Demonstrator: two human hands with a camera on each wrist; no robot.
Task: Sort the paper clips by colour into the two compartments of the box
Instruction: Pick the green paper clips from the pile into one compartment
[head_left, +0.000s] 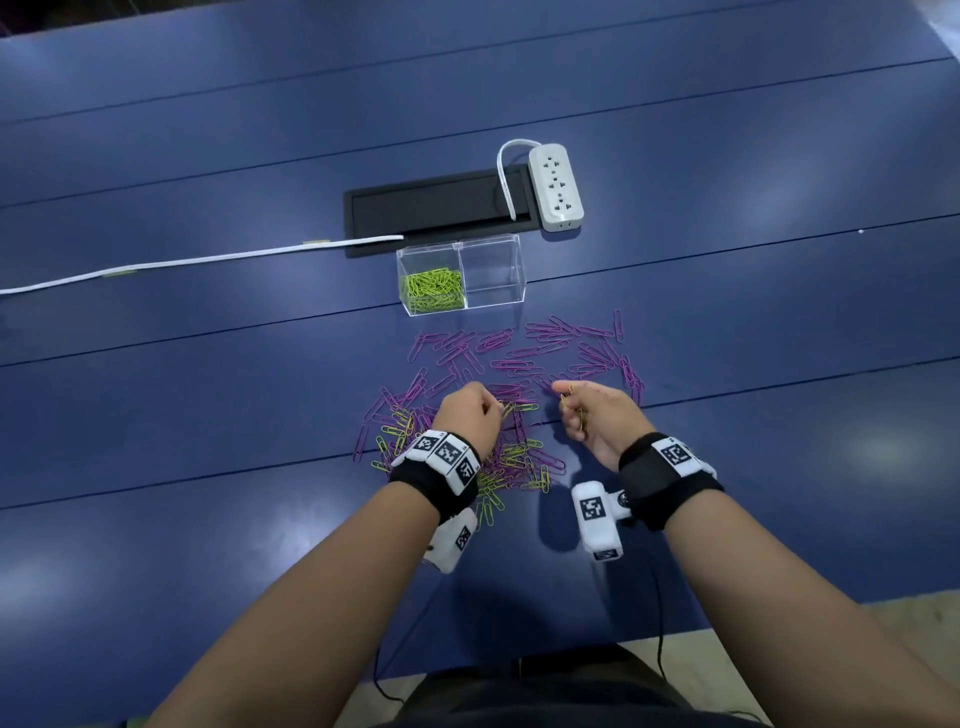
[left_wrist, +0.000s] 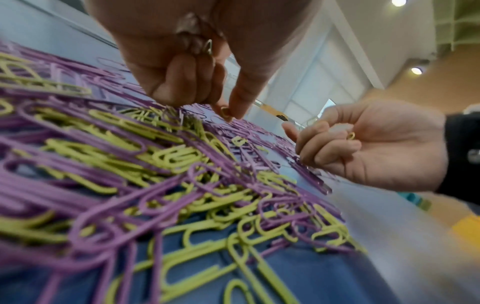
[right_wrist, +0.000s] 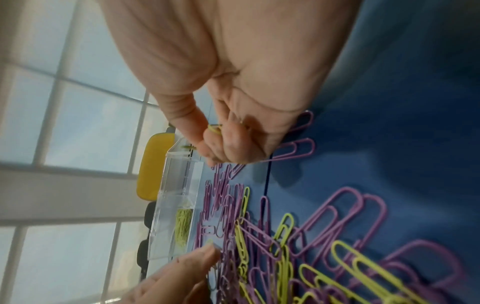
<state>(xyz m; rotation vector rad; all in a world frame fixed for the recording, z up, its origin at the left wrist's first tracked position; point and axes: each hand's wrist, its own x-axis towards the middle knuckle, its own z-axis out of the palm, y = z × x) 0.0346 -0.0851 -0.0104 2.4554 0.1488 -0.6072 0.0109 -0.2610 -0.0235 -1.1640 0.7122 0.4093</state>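
A clear two-compartment box (head_left: 511, 244) stands beyond the clips; green paper clips (head_left: 432, 291) fill its left compartment, and its right compartment (head_left: 493, 273) shows nothing inside. Purple clips (head_left: 524, 353) lie spread in front of the box. A mixed green and purple pile (head_left: 514, 460) lies under my wrists. My left hand (head_left: 496, 410) hovers over the pile, thumb and forefinger pinching a green clip (left_wrist: 224, 111), with another clip end (left_wrist: 207, 47) tucked in its curled fingers. My right hand (head_left: 563, 400) is turned palm-inward and grips green clips (head_left: 571, 410) (right_wrist: 214, 129) in curled fingers.
Behind the box sit a black cable hatch (head_left: 436, 208) and a white power strip (head_left: 556, 187). A white cable (head_left: 197, 262) runs off to the left. The blue table (head_left: 208, 415) ends just in front of my body.
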